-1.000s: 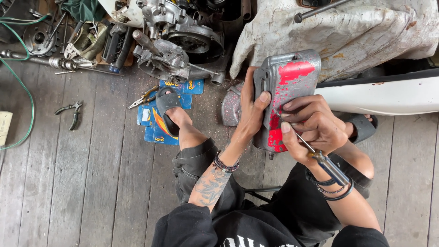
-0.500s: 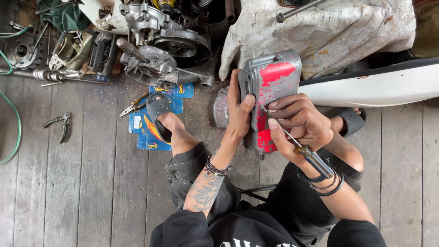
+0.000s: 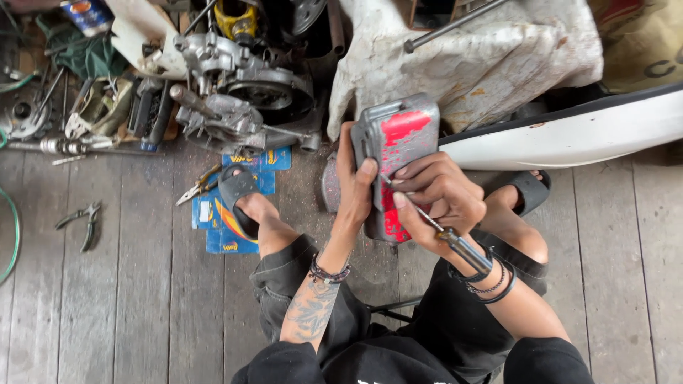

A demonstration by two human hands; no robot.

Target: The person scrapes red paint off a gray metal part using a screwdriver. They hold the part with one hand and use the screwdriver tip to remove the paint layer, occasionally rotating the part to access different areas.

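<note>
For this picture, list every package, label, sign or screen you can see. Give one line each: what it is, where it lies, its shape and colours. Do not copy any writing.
Flat packets: on the floor planks under the person's sandalled foot, rectangular, blue with orange and yellow markings, several overlapping.
Can: top left among the clutter, lying tilted, blue with an orange patch.
Sack: top right corner, tan with dark printing, only partly in view.
No signs or screens.

Metal cover [image 3: 398, 153] now lower, leftward.

Cover [image 3: 398, 146] I held was dull cast metal, red paint flaked and patchy. Floor [image 3: 128, 299] was rough, weathered grey wood. Engine parts [image 3: 235, 92] looked greasy bare metal.
</note>
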